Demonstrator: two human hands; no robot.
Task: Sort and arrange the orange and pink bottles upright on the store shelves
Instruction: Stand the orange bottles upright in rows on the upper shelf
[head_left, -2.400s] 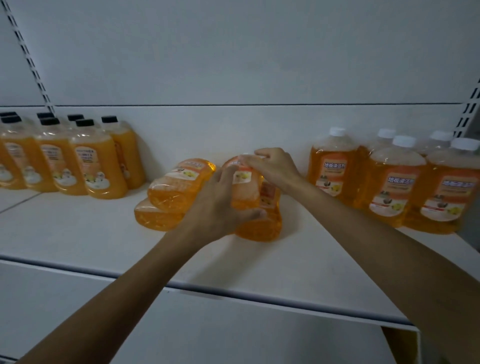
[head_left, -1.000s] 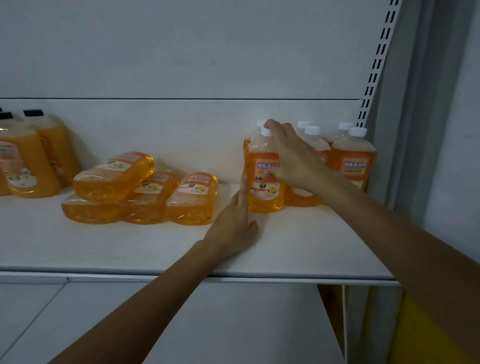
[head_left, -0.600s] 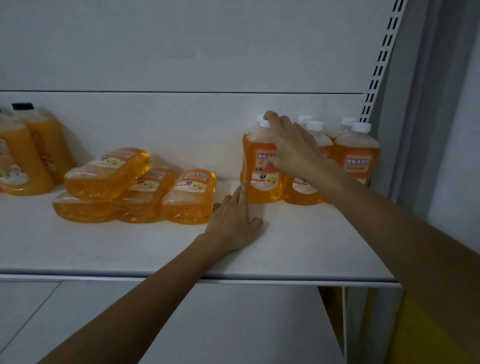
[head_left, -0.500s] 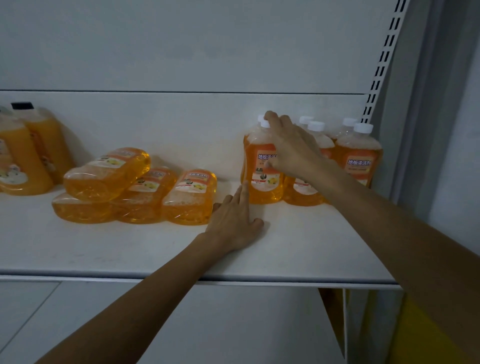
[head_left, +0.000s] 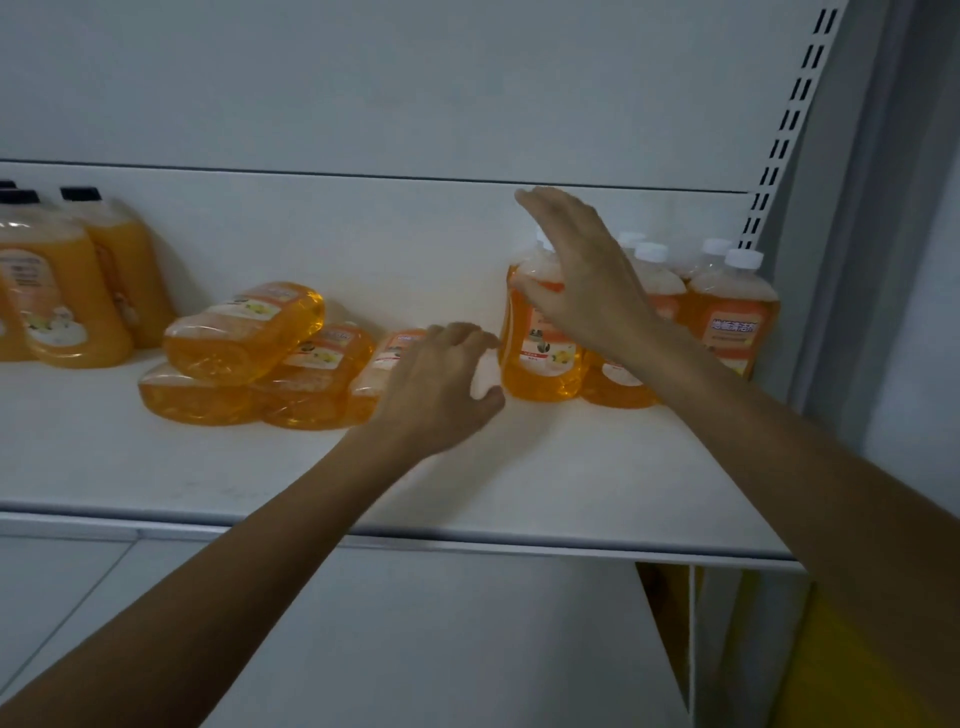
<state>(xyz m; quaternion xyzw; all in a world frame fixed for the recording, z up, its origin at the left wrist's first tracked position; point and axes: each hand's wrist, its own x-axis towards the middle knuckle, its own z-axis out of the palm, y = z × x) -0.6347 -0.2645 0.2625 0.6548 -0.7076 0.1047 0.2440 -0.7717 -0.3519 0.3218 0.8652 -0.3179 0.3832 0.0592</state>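
Note:
An upright orange bottle (head_left: 540, 364) with a white cap stands at the left end of a group of white-capped orange bottles (head_left: 732, 317) at the shelf's right end. My right hand (head_left: 582, 280) hovers in front of its neck with fingers spread and straight, the thumb near the bottle's shoulder. Several orange bottles lie on their sides in a pile (head_left: 244, 332) in the middle of the shelf. My left hand (head_left: 441, 384) is raised just above the shelf, over the rightmost lying bottle (head_left: 384, 358), fingers loosely bent and holding nothing.
Black-capped orange bottles (head_left: 62, 301) stand upright at the far left. The white shelf (head_left: 571, 478) has a metal front edge, a back panel, and a slotted upright post (head_left: 779, 150) at the right. A lower shelf shows below.
My right hand has let go of the upright bottle and lifted with fingers spread. My left hand has come up off the shelf and shifted left toward the lying bottles.

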